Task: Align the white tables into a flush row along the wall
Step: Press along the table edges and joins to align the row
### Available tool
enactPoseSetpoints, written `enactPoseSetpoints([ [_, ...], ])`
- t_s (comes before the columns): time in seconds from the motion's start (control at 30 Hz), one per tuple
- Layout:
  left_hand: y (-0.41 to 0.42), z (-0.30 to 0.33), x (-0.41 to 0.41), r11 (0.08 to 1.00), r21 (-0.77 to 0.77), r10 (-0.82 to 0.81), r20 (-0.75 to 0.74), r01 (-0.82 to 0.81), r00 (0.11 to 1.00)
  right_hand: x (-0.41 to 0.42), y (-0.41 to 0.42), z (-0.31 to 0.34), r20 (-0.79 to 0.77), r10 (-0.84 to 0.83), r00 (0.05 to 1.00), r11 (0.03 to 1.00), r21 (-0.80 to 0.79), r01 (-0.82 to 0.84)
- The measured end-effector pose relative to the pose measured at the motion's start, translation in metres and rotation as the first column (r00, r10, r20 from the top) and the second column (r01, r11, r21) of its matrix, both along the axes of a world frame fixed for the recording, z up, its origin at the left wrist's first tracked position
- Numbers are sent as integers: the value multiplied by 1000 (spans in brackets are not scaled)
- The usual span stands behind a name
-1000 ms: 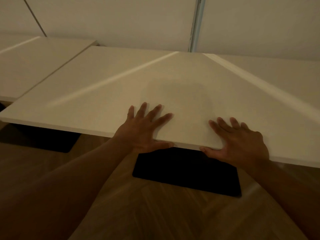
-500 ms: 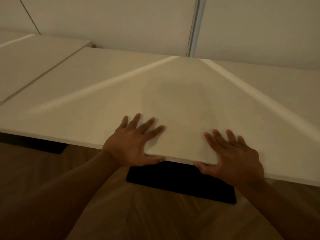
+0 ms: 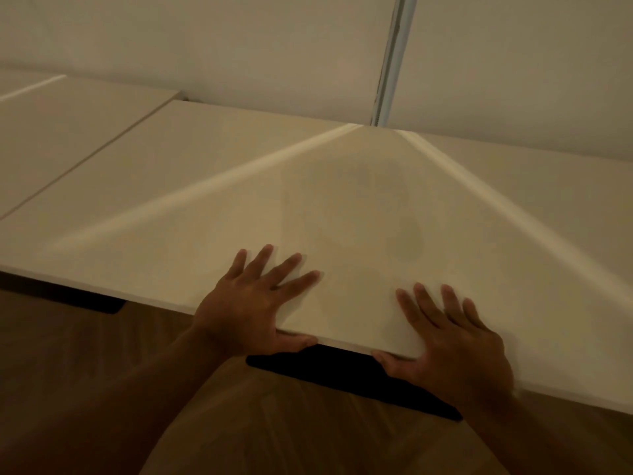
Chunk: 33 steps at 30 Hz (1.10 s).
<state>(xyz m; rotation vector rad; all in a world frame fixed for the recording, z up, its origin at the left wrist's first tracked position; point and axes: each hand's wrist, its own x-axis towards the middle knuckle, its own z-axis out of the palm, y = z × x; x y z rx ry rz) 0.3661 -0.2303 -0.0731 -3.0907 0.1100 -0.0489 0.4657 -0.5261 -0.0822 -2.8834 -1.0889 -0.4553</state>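
Pale wall point(image 3: 239, 46), white table point(image 3: 239, 186), both hands gripping edge

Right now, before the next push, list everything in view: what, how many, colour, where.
tables: 2 in view, white; the near one under the hands, the other at left, side by side along the wall
bases: 2, black; one on the floor under the near table, one partly visible at left
wall: 1, white, behind the tables
strip: 1, pale, vertical on the wall
floor: wood, brown
left hand: flat on the near edge, thumb under
right hand: the same
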Motion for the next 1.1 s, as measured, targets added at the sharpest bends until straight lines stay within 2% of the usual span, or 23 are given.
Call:
enactPoseSetpoints([
  [0.43, 0, 0, -1, 999, 3, 40, -32, -40, 999, 5, -5, -14, 19, -13, 1000, 1000, 14, 13],
  [0.63, -5, 2, -1, 999, -32, 41, -6, -41, 999, 2, -7, -2, -69, -46, 997, 999, -17, 45],
  [0.77, -5, 5, 1, 991, -121, 64, -16, -65, 998, -7, -8, 11, -152, -74, 986, 997, -37, 69],
  [0.8, -7, 7, 4, 988, -131, 79, -46, -84, 996, -6, -8, 14, -186, -82, 979, 997, -8, 82],
  [0.83, -9, 9, 4, 984, -123, 116, -79, -126, 990, -6, -8, 17, -206, -83, 975, 990, 91, 104],
  [0.87, -14, 7, 5, 978, -124, 155, -100, -167, 983, -7, -9, 21, -224, -81, 971, 951, 273, 143],
  [0.9, -25, 7, 5, 972, -125, 188, -109, -201, 976, -8, -14, 25, -263, -67, 963, 844, 499, 195],
  [0.93, -40, 7, 4, 971, -107, 201, -116, -214, 973, -8, -22, 24, -303, -45, 952, 669, 698, 254],
  [0.97, -60, 5, 1, 974, -96, 191, -121, -203, 974, -11, -34, 24, -345, -66, 936, 472, 816, 334],
  [1.03, -104, -3, 5, 984, -95, 144, -91, -153, 985, -24, -73, 21, -522, -148, 840, 26, 847, 531],
  [1.07, -121, -4, 11, 986, -84, 137, -61, -142, 989, -29, -97, 20, -640, -151, 754, -222, 765, 605],
  [1.1, -138, 2, 20, 965, -174, 194, -39, -197, 980, -32, -120, 22, -765, -105, 635, -456, 605, 653],
])
